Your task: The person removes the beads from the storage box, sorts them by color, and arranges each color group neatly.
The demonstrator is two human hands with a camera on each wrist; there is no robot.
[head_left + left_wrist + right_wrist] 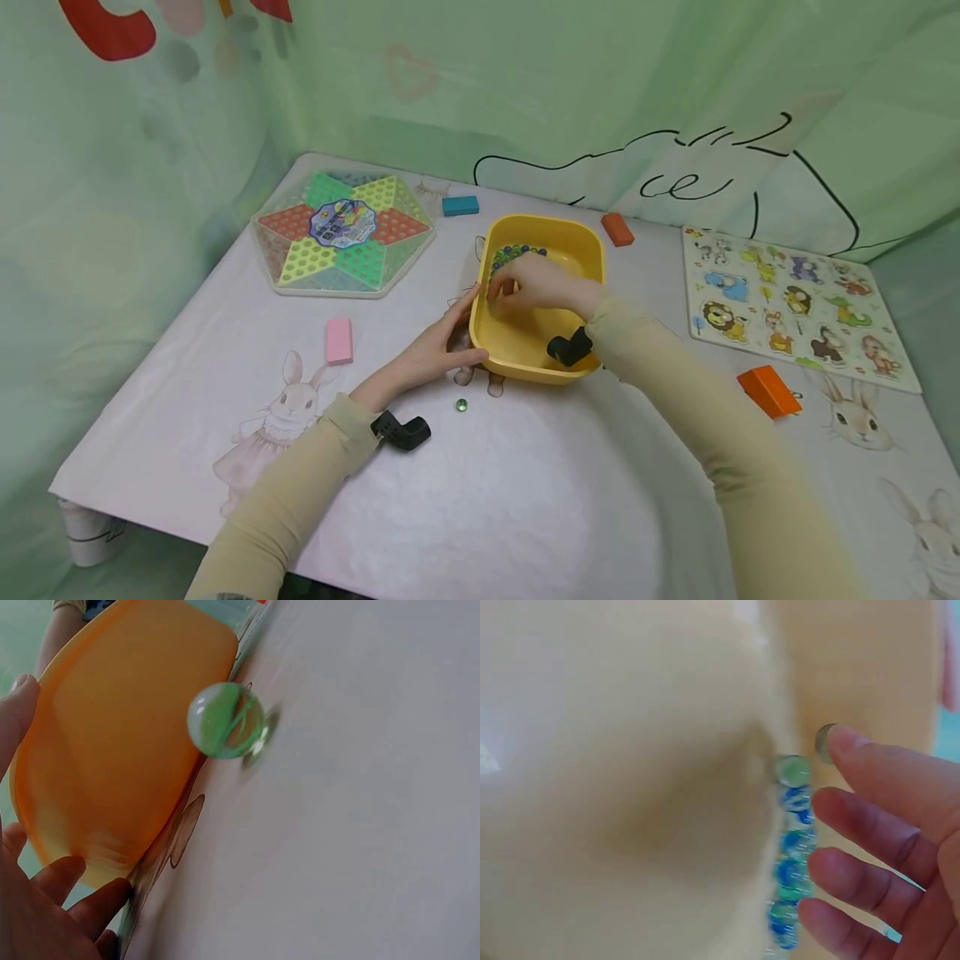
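Note:
A yellow plastic basin (540, 372) stands on the table, with a cluster of small glass marbles (517, 252) along its far left inner side. My left hand (420, 354) rests against the basin's near left corner, its fingers spread along the outer left wall and its thumb on the near rim. Inside the basin, my right hand (543, 287) reaches to the left wall with bent fingers. In the right wrist view it pinches one marble (823, 742) at the thumb tip; its other fingers are beside a row of blue and green marbles (793, 874). A single green marble (225, 721) lies outside the basin.
A hexagonal Chinese checkers box (341, 237) lies at the back left. Around the basin are a pink block (339, 342), a blue block (460, 206), a red-orange block (617, 229) and an orange block (768, 392). An animal puzzle board (795, 300) lies on the right.

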